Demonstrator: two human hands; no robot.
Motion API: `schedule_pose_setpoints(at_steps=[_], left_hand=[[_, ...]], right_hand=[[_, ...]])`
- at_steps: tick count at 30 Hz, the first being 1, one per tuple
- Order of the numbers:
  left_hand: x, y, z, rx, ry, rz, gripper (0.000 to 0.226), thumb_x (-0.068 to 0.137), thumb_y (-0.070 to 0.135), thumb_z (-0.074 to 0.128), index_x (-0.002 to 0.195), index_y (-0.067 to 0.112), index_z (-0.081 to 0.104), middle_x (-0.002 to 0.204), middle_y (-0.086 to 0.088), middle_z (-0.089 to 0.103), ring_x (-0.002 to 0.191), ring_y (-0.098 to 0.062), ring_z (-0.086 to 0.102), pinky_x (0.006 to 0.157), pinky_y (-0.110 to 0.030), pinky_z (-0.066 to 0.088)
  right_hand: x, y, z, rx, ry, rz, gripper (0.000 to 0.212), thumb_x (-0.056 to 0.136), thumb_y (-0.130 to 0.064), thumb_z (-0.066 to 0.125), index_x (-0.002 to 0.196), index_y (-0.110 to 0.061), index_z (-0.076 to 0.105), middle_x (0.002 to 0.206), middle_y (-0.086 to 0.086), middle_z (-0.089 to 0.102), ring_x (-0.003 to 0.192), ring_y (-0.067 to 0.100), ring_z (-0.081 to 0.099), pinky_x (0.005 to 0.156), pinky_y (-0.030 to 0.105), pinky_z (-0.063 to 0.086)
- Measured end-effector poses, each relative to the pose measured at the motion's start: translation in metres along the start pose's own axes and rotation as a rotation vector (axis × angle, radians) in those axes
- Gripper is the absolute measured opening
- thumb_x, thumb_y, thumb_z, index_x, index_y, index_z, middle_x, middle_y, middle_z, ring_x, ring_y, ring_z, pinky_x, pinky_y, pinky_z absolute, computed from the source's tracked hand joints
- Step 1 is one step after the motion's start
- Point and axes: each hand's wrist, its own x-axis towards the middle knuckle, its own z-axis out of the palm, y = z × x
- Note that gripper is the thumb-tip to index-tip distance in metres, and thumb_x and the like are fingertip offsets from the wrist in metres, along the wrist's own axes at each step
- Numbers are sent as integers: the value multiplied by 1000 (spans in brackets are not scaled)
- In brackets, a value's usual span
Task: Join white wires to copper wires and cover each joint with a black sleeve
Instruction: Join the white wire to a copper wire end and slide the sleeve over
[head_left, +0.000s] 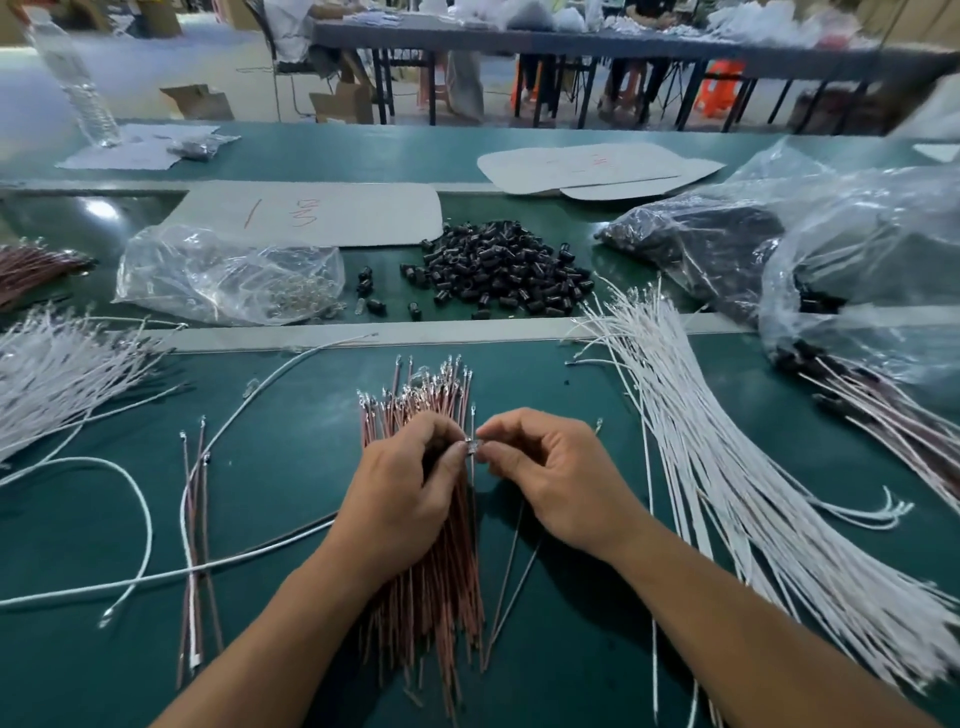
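Hands, L (402, 486) & R (545, 473), fingertips pinching small joint (474, 447) over copper wires (436, 582).

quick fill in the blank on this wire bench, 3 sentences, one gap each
1. The left hand and right hand pinch a small piece above a bundle of wires coloured ___.
2. The loose pile of sleeves beyond the hands is ___.
3. The plastic bottle stands at the far ___ of the bench.
Missing words: copper; black; left.
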Motion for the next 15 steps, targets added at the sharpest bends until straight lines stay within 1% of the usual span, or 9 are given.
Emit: schedule_pose_setpoints(at_steps=[3, 7, 10, 13, 15], left_hand=[[1, 0, -2, -4, -1, -4, 14, 95, 13, 64, 89, 24, 61, 68, 8, 62, 63, -11, 57, 56, -15, 42], [1, 1, -3, -3, -12, -2, 13, 95, 12, 64, 89, 23, 62, 71, 10, 64, 66, -8, 60, 60, -14, 43], [0, 1, -3, -30, -17, -7, 10, 96, 12, 64, 89, 20, 65, 75, 10, 69, 71, -8, 65, 65, -20, 49], [0, 1, -3, -29, -22, -11, 10, 96, 12, 64, 91, 20, 65, 77, 10, 70, 74, -9, 67, 69, -28, 53], [0, 1, -4, -42, -38, -17, 10, 96, 13, 63, 92, 21, 65, 78, 9, 70, 76, -10, 68, 71, -31, 54]], right_hand=[[2, 1, 0, -3, 6, -6, 9, 93, -13, 72, 100, -17, 75, 88, -10, 76, 81, 6, 70, 79, 20, 55], [3, 3, 1, -10, 16, -7, 11, 93, -13, 72, 100, -21, 75, 88, -9, 76, 81, 8, 71, 78, 20, 55], [2, 4, 1, -6, 11, -5, 10, 93, -15, 72, 100, -22, 75, 87, -7, 76, 80, 11, 71, 78, 24, 58], [2, 3, 1, -19, -10, -11, 11, 94, -15, 71, 100, -25, 74, 87, -7, 75, 80, 9, 70, 78, 23, 57], [2, 4, 1, -26, -9, -7, 12, 95, -15, 70, 99, -25, 74, 87, -7, 75, 80, 10, 71, 79, 26, 58]])
